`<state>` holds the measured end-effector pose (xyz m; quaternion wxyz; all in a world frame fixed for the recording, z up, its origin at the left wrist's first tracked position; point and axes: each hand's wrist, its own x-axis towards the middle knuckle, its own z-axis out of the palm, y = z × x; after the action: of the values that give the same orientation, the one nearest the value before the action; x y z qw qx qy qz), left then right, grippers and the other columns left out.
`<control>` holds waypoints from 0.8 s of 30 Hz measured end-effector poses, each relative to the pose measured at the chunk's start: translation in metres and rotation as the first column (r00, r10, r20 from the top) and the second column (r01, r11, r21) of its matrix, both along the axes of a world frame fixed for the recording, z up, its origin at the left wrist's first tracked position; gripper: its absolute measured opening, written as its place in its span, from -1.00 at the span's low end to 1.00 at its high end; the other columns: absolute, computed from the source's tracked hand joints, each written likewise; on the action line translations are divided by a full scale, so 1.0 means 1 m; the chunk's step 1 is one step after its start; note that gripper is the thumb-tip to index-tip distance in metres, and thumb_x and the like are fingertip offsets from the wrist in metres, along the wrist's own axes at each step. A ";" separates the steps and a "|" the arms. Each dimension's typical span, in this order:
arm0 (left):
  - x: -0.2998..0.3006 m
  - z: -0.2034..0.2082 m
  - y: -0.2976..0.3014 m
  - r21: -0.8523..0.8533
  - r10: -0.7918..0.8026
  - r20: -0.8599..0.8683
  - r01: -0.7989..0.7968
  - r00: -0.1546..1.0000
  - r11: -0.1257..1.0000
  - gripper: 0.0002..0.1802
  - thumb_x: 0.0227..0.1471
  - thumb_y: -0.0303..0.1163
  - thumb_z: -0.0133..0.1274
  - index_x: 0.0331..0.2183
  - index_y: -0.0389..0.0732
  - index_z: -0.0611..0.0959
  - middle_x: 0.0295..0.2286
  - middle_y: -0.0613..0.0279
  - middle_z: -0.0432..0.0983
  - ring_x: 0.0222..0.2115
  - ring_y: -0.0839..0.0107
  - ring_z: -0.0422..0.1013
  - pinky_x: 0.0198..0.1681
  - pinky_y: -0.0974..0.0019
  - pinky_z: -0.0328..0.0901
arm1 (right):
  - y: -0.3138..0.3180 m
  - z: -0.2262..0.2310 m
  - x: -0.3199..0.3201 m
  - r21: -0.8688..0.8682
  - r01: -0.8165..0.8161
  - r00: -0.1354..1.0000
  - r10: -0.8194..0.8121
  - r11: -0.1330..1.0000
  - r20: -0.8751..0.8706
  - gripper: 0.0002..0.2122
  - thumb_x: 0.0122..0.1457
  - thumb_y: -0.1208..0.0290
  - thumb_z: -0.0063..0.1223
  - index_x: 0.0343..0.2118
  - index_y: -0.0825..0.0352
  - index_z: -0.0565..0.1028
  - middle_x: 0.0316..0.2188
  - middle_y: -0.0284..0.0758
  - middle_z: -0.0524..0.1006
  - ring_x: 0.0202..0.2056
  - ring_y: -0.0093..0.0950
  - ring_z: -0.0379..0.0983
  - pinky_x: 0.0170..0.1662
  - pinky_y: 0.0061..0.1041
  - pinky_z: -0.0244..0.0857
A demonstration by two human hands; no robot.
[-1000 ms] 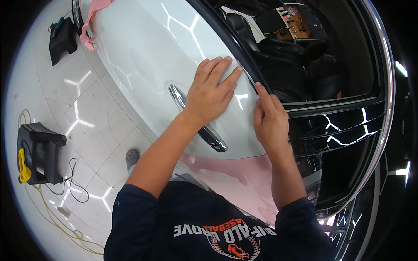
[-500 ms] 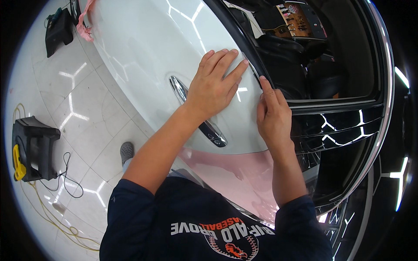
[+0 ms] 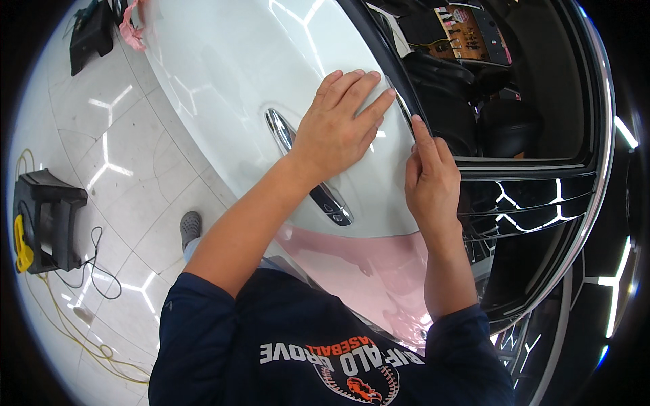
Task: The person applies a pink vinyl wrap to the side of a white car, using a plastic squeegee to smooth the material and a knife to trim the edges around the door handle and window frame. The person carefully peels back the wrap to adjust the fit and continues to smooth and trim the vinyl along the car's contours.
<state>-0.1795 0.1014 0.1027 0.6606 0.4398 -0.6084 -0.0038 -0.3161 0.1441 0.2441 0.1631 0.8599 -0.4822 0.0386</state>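
My left hand (image 3: 342, 125) lies with fingers spread on the glossy white car door panel (image 3: 223, 74), just above the chrome-and-black door handle (image 3: 332, 205). Its index fingertip reaches almost to the window's edge trim (image 3: 401, 74). Beside it, my right hand (image 3: 432, 177) points its index finger along that dark trim, with the tip at the border between panel and window. The thumb is bent in and the other fingers are curled. Whatever they hold, if anything, is hidden under the hand. Pink bodywork (image 3: 359, 271) borders the white panel below.
Through the window a black car seat (image 3: 467, 128) shows. A pink rag-like piece (image 3: 132, 30) hangs at the door's far end. On the tiled floor stands a black stool (image 3: 51, 216) with a yellow tool (image 3: 24, 247); cables (image 3: 101, 352) trail nearby. Shiny black pillar trim (image 3: 528, 203) lies right of my hands.
The view has shifted slightly, so the floor items sit a little farther left. Both hands stay at nearly the same spots, the right fingertip still against the window trim.
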 end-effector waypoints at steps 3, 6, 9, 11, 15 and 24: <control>0.000 0.000 0.000 -0.008 0.001 -0.003 -0.001 1.000 1.000 -0.48 0.05 -0.40 0.16 0.09 -0.09 0.60 0.11 0.10 0.39 0.15 0.13 0.27 0.30 -0.03 0.08 | 0.002 0.001 0.003 -0.012 0.018 0.999 -0.018 1.000 -0.050 -0.44 0.10 0.67 0.07 0.23 0.30 0.39 -0.34 -0.17 0.47 -0.43 -0.21 0.53 -0.35 -0.24 0.48; 0.000 0.000 -0.001 -0.018 0.007 -0.009 -0.007 1.000 1.000 -0.48 0.04 -0.41 0.17 0.09 -0.09 0.60 0.11 0.11 0.40 0.14 0.13 0.27 0.29 -0.02 0.09 | 0.004 0.005 0.007 -0.016 0.022 0.994 -0.023 1.000 -0.105 -0.42 0.11 0.66 0.08 0.26 0.30 0.36 -0.33 -0.18 0.47 -0.43 -0.22 0.53 -0.36 -0.25 0.49; 0.000 -0.002 -0.002 -0.023 0.016 -0.009 -0.016 1.000 1.000 -0.48 0.04 -0.41 0.18 0.09 -0.09 0.60 0.10 0.11 0.40 0.13 0.13 0.28 0.29 -0.02 0.10 | 0.004 0.005 0.009 -0.019 0.013 0.990 -0.015 1.000 -0.143 -0.41 0.12 0.65 0.08 0.27 0.29 0.34 -0.33 -0.18 0.46 -0.43 -0.22 0.54 -0.38 -0.26 0.50; -0.001 -0.001 -0.003 -0.030 0.015 -0.017 -0.015 1.000 0.999 -0.48 0.03 -0.41 0.18 0.09 -0.09 0.60 0.10 0.11 0.41 0.13 0.13 0.29 0.28 -0.02 0.11 | 0.005 0.007 0.010 -0.020 0.020 0.984 -0.023 1.000 -0.175 -0.41 0.13 0.64 0.08 0.28 0.30 0.33 -0.33 -0.18 0.46 -0.44 -0.22 0.54 -0.39 -0.27 0.50; -0.002 -0.002 -0.003 -0.046 0.013 -0.036 -0.014 0.999 0.999 -0.49 0.04 -0.42 0.18 0.08 -0.09 0.61 0.10 0.12 0.41 0.13 0.14 0.29 0.28 -0.02 0.11 | 0.006 0.012 0.014 -0.013 0.038 0.974 -0.040 0.999 -0.224 -0.42 0.14 0.63 0.08 0.28 0.33 0.32 -0.32 -0.16 0.47 -0.46 -0.21 0.55 -0.40 -0.27 0.50; -0.002 -0.003 -0.003 -0.053 0.011 -0.042 -0.014 0.999 0.998 -0.51 0.03 -0.42 0.19 0.05 -0.08 0.63 0.09 0.13 0.42 0.13 0.16 0.29 0.28 0.01 0.11 | 0.008 0.013 0.010 0.020 0.039 0.975 -0.033 0.999 -0.220 -0.41 0.10 0.65 0.07 0.27 0.35 0.32 -0.35 -0.14 0.48 -0.48 -0.18 0.53 -0.43 -0.23 0.46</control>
<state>-0.1811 0.0982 0.0995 0.6846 0.4255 -0.5917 0.0076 -0.3063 0.1523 0.2572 0.2058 0.8519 -0.4772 -0.0652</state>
